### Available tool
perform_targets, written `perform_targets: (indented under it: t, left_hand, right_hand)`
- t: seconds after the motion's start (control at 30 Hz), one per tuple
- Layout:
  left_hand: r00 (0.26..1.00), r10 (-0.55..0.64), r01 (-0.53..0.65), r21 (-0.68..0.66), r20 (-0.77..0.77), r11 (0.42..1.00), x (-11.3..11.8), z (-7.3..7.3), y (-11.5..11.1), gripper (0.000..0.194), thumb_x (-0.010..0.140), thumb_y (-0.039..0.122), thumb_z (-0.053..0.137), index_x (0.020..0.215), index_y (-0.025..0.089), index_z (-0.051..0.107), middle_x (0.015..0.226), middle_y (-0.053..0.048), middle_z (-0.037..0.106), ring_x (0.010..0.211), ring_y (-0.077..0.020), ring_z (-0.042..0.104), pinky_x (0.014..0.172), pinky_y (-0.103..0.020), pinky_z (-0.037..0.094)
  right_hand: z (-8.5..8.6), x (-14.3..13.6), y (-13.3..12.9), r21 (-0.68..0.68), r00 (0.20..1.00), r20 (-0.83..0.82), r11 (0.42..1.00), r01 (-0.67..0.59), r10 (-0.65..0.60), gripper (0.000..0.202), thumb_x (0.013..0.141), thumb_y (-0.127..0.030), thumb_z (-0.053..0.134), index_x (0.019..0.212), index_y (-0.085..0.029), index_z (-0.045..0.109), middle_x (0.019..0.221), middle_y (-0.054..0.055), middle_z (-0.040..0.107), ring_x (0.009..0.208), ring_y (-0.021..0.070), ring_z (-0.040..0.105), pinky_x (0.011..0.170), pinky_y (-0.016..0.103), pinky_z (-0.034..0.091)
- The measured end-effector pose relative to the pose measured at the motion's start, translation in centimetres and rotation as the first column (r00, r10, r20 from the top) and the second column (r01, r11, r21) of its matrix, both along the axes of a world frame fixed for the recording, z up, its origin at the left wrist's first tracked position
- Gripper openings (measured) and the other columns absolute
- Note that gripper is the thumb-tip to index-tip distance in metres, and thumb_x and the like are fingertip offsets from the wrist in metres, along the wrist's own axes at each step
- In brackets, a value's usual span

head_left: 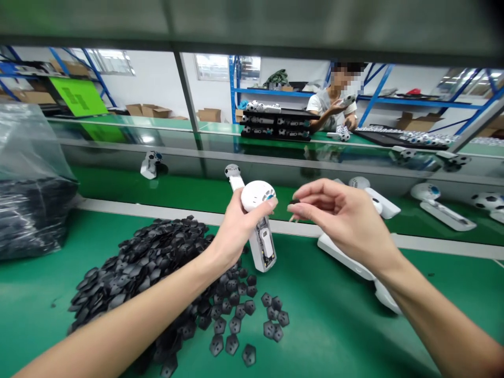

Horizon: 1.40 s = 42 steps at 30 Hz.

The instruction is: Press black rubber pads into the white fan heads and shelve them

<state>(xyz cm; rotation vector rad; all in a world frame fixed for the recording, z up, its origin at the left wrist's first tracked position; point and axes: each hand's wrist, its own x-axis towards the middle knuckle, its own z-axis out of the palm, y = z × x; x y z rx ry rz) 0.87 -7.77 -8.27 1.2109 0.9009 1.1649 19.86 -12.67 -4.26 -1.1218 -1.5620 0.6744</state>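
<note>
My left hand point(234, 226) is wrapped round a white handheld device point(263, 252) with a ball-shaped head, held tilted above the green bench. Its handle is open, with inner parts showing, and a little blue shows in the head beside my thumb. To the right, my right hand point(346, 218) pinches a small black pentagon piece point(293, 201) between thumb and fingertips, a short way from the head and not touching it. A big heap of black pentagon pieces point(157, 262) lies below and left of my left hand, with several loose ones point(249, 355) at its right edge.
A clear plastic bag point(31, 210) of black pieces stands at left. Another white device point(346, 257) lies under my right forearm. More devices point(444, 207) sit on the green strip beyond the metal rail. Across the line, a co-worker point(334, 105) handles a device near stacked black trays point(275, 126).
</note>
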Motion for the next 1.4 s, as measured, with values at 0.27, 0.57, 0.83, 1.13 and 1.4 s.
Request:
perform_targets:
  t: [0.27,0.57,0.83,1.13,1.4]
  left_hand:
    - [0.994,0.012,0.001,0.116,-0.106,0.993,-0.3,-0.5,0.3,0.063,0.090,0.060,0.079,0.139,0.029,0.052,0.115,-0.003,0.064,0.095,-0.0182,0.060,0.075,-0.028,0.048]
    - [0.970,0.074,0.017,0.372,-0.229,0.928,-0.5,-0.1,-0.2,0.034,0.101,0.053,0.063,0.120,0.025,0.056,0.097,-0.001,0.060,0.079,-0.0169,0.055,0.070,-0.029,0.048]
    - [0.948,0.048,0.111,0.469,-0.315,0.876,-0.7,-0.7,-0.7,0.045,0.108,0.055,0.055,0.148,0.035,0.051,0.114,-0.002,0.067,0.091,-0.0181,0.063,0.079,-0.030,0.053]
    - [0.953,0.117,0.053,0.535,-0.280,0.843,-0.7,-0.8,-0.6,0.037,0.097,0.049,0.077,0.124,0.029,0.061,0.101,0.001,0.065,0.077,-0.0132,0.059,0.064,-0.023,0.048]
    - [0.958,0.147,0.014,0.552,-0.246,0.834,-0.3,-0.3,-1.0,0.029,0.096,0.042,0.074,0.118,0.025,0.064,0.099,-0.002,0.064,0.075,-0.0156,0.057,0.064,-0.026,0.047]
  right_hand:
    - [0.1,-0.2,0.5,-0.019,0.990,-0.128,0.998,-0.065,0.062,0.008,0.084,-0.020,0.083,0.091,-0.021,0.087,0.084,0.002,0.084,0.074,0.0139,0.078,0.070,0.019,0.064]
    - [-1.4,-2.3,0.5,-0.153,0.913,-0.403,0.978,-0.142,0.070,0.029,0.062,-0.025,0.101,0.079,-0.017,0.079,0.072,0.001,0.079,0.066,0.0154,0.076,0.067,0.022,0.065]
    - [-1.6,-2.6,-0.1,-0.075,0.925,-0.381,0.996,-0.051,0.019,0.032,0.068,-0.036,0.101,0.079,-0.018,0.076,0.076,0.002,0.079,0.071,0.0158,0.076,0.069,0.023,0.065]
    - [-0.5,-1.8,-0.8,-0.157,0.945,-0.314,0.976,-0.153,0.098,0.024,0.080,-0.033,0.093,0.091,-0.018,0.079,0.089,0.005,0.083,0.086,0.0207,0.081,0.082,0.029,0.068]
    - [0.8,0.2,-0.2,-0.149,0.994,-0.089,0.987,0.055,-0.069,0.022,0.088,-0.031,0.081,0.102,-0.017,0.074,0.088,0.007,0.083,0.072,0.0209,0.079,0.068,0.031,0.064]
